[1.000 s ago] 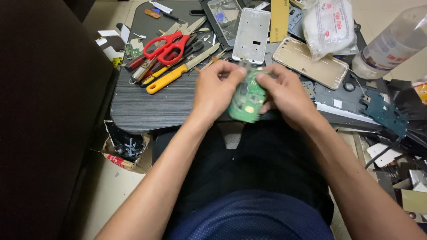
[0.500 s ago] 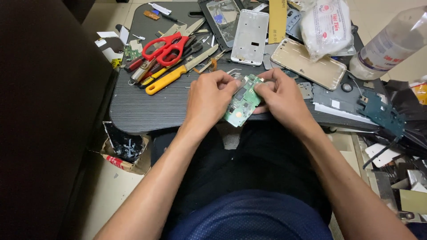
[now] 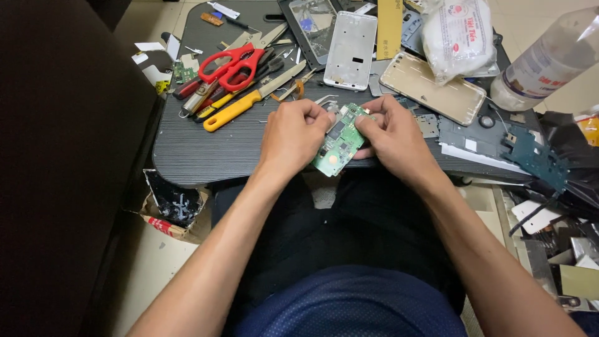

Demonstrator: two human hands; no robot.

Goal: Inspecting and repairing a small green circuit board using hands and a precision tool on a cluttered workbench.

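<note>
Head view: at the middle of the frame, the left hand [image 3: 292,134] and right hand [image 3: 393,134] both pinch a green circuit board [image 3: 340,140] over the near edge of the dark table [image 3: 187,150]; red scissors [image 3: 229,62] lie upper left

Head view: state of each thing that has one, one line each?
green circuit board: held off the table, tilted, gripped from both sides
left hand: fingers closed on the board's left edge
right hand: fingers closed on the board's right edge
red scissors: shut, lying on the tool pile
yellow-handled knife: lying flat on the table
white phone frame: lying flat, stripped
gold phone back cover: lying flat, detached
plastic bottle: tipped over
</note>
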